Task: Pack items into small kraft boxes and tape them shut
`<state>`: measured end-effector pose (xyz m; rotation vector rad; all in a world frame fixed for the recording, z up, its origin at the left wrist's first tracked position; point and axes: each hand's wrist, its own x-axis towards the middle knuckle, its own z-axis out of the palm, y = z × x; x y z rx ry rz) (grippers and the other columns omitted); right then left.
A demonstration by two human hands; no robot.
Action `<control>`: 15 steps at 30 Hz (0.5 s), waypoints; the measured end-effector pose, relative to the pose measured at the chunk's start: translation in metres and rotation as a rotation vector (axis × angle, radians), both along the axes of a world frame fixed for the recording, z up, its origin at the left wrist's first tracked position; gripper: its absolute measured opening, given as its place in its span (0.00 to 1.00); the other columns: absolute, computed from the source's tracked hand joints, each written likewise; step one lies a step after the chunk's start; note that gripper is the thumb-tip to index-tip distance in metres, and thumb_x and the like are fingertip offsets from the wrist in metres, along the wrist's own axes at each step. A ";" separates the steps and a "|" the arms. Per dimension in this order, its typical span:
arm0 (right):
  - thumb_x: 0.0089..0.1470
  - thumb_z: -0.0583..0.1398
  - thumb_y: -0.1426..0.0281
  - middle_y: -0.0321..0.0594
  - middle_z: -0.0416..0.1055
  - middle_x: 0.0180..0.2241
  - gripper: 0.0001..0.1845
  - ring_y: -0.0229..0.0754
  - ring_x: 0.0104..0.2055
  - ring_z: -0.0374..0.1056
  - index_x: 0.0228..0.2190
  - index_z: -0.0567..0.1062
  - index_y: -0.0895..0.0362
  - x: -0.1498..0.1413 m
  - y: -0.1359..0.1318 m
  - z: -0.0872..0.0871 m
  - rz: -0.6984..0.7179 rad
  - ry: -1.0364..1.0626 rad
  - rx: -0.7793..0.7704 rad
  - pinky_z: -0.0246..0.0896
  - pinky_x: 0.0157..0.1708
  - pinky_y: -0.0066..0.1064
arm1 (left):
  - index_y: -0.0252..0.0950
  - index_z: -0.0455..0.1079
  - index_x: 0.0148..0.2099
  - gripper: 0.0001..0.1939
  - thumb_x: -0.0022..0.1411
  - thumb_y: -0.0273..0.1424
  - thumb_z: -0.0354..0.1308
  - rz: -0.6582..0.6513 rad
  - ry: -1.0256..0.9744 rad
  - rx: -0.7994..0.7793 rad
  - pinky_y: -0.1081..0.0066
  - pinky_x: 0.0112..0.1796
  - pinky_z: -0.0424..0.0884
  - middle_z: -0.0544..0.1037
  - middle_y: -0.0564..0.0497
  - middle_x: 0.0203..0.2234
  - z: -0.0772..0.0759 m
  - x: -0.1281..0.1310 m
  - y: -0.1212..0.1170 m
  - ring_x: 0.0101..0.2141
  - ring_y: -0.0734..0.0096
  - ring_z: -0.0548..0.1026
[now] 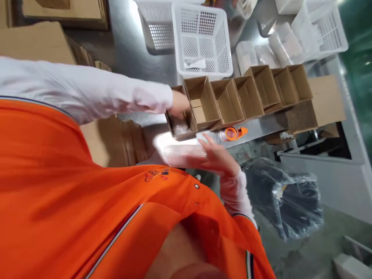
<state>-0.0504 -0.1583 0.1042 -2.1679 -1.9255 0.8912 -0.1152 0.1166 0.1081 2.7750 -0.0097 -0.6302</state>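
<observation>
A row of several open brown cardboard boxes stands on a metal table. My left hand reaches across into the nearest box, which holds something clear; its fingers are hidden inside. Just below that box, my right hand holds a blurred clear plastic packet with its fingers laid along it. An orange tape dispenser lies on the table edge beside my right hand.
White perforated baskets and clear plastic packets sit behind the boxes. Flat cardboard is stacked at the left. A bin lined with a black bag stands on the floor at the right. My orange shirt fills the lower left.
</observation>
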 end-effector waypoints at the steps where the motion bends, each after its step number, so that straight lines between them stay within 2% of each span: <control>1: 0.45 0.73 0.70 0.58 0.58 0.73 0.46 0.58 0.55 0.75 0.65 0.69 0.60 0.009 -0.004 0.015 0.009 0.025 0.023 0.75 0.52 0.41 | 0.28 0.75 0.62 0.28 0.60 0.28 0.72 -0.032 0.040 -0.062 0.72 0.51 0.72 0.84 0.46 0.52 0.019 -0.001 -0.008 0.44 0.69 0.79; 2: 0.43 0.74 0.70 0.56 0.64 0.69 0.43 0.57 0.55 0.75 0.61 0.72 0.59 0.016 -0.005 0.031 0.015 0.037 0.063 0.75 0.51 0.41 | 0.28 0.68 0.70 0.38 0.61 0.32 0.73 -0.075 0.080 -0.192 0.74 0.53 0.71 0.81 0.45 0.58 0.036 -0.003 -0.019 0.50 0.68 0.79; 3: 0.43 0.74 0.70 0.53 0.70 0.64 0.38 0.56 0.54 0.75 0.57 0.74 0.57 0.022 -0.002 0.047 0.010 0.044 0.120 0.75 0.51 0.41 | 0.29 0.63 0.74 0.46 0.58 0.35 0.75 -0.113 0.117 -0.271 0.74 0.52 0.72 0.80 0.45 0.60 0.052 -0.006 -0.032 0.52 0.66 0.79; 4: 0.44 0.74 0.67 0.50 0.74 0.58 0.33 0.55 0.52 0.76 0.53 0.75 0.56 0.027 0.003 0.062 -0.006 0.049 0.186 0.75 0.51 0.41 | 0.29 0.60 0.75 0.49 0.57 0.36 0.76 -0.134 0.134 -0.268 0.73 0.50 0.74 0.81 0.44 0.58 0.065 -0.009 -0.043 0.50 0.63 0.80; 6: 0.51 0.72 0.59 0.46 0.76 0.50 0.26 0.53 0.51 0.75 0.48 0.75 0.55 0.036 0.018 0.082 -0.086 0.071 0.358 0.75 0.52 0.43 | 0.28 0.63 0.73 0.48 0.55 0.35 0.76 -0.135 0.120 -0.162 0.71 0.45 0.75 0.84 0.44 0.48 0.086 -0.015 -0.057 0.43 0.60 0.82; 8: 0.64 0.61 0.52 0.47 0.74 0.50 0.23 0.53 0.53 0.75 0.51 0.74 0.55 0.044 0.028 0.085 -0.265 0.091 0.597 0.75 0.53 0.47 | 0.31 0.73 0.64 0.37 0.54 0.33 0.76 -0.080 0.093 -0.039 0.70 0.43 0.75 0.84 0.50 0.40 0.100 -0.016 -0.048 0.38 0.62 0.81; 9: 0.69 0.54 0.52 0.48 0.73 0.52 0.24 0.53 0.55 0.74 0.53 0.74 0.55 0.048 0.030 0.079 -0.376 0.083 0.709 0.74 0.54 0.48 | 0.33 0.77 0.60 0.32 0.53 0.31 0.76 -0.035 0.078 -0.020 0.70 0.44 0.75 0.83 0.53 0.37 0.107 -0.013 -0.034 0.37 0.64 0.80; 11: 0.74 0.43 0.57 0.51 0.71 0.55 0.27 0.53 0.57 0.73 0.59 0.72 0.55 0.054 0.029 0.052 -0.596 0.017 0.832 0.73 0.54 0.50 | 0.32 0.79 0.54 0.29 0.48 0.29 0.75 0.086 -0.025 -0.036 0.66 0.49 0.76 0.81 0.57 0.35 0.118 -0.003 0.006 0.37 0.68 0.79; 13: 0.74 0.46 0.61 0.53 0.72 0.56 0.25 0.53 0.58 0.73 0.61 0.72 0.55 0.053 0.030 0.013 -0.683 -0.054 0.758 0.74 0.54 0.49 | 0.26 0.77 0.54 0.34 0.43 0.33 0.74 0.159 -0.229 -0.146 0.57 0.54 0.74 0.81 0.56 0.37 0.122 0.013 0.047 0.39 0.68 0.78; 15: 0.69 0.56 0.66 0.54 0.71 0.61 0.23 0.53 0.59 0.72 0.62 0.72 0.56 0.043 0.038 -0.027 -0.593 -0.049 0.566 0.74 0.55 0.45 | 0.24 0.77 0.51 0.36 0.42 0.42 0.72 0.101 -0.321 -0.405 0.54 0.58 0.72 0.83 0.52 0.40 0.116 0.033 0.074 0.42 0.66 0.78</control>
